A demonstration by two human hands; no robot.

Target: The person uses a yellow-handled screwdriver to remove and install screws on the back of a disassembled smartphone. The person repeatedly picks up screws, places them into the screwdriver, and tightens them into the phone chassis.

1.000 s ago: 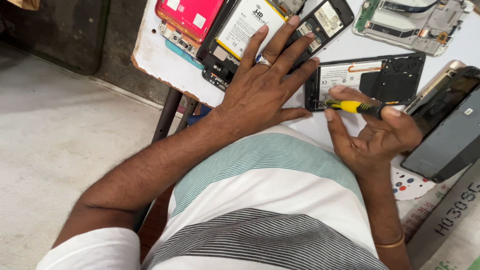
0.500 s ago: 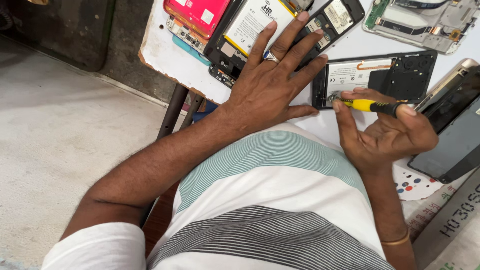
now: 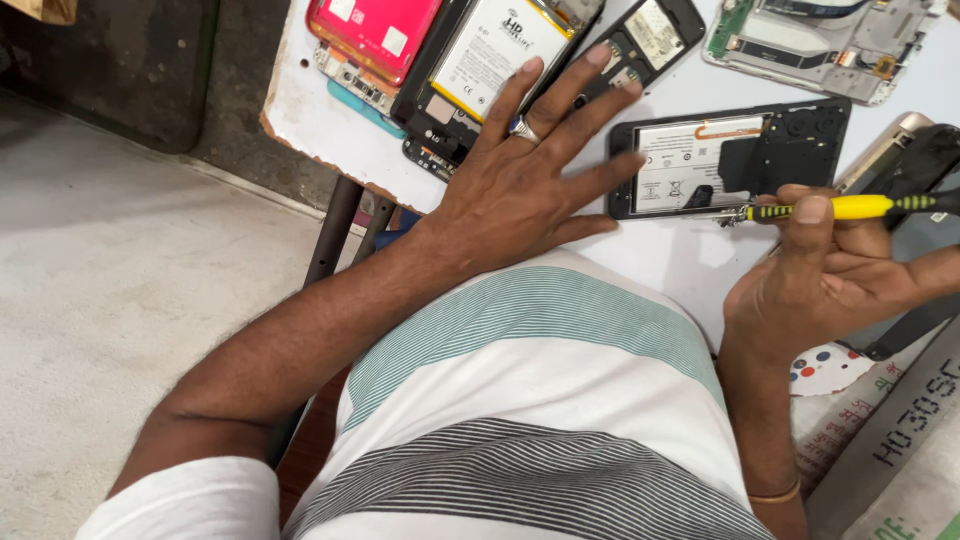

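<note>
My left hand (image 3: 525, 175) lies flat with fingers spread on the white table (image 3: 330, 130), its fingertips reaching toward an opened black phone (image 3: 730, 160) with its back off and a white battery showing. My right hand (image 3: 830, 270) grips a yellow-and-black screwdriver (image 3: 850, 208), whose tip rests at the lower edge of that phone. A ring sits on one left finger.
Several other opened phones lie at the table's far side: a red one (image 3: 375, 30), a black one with a white battery (image 3: 490, 50), a small black one (image 3: 650, 35), a silver frame (image 3: 820, 35). A dark phone (image 3: 925, 160) lies at right. Grey floor (image 3: 120, 280) at left.
My right hand has shifted the screwdriver so its tip now touches the phone's lower edge. My left hand stays spread on the table.
</note>
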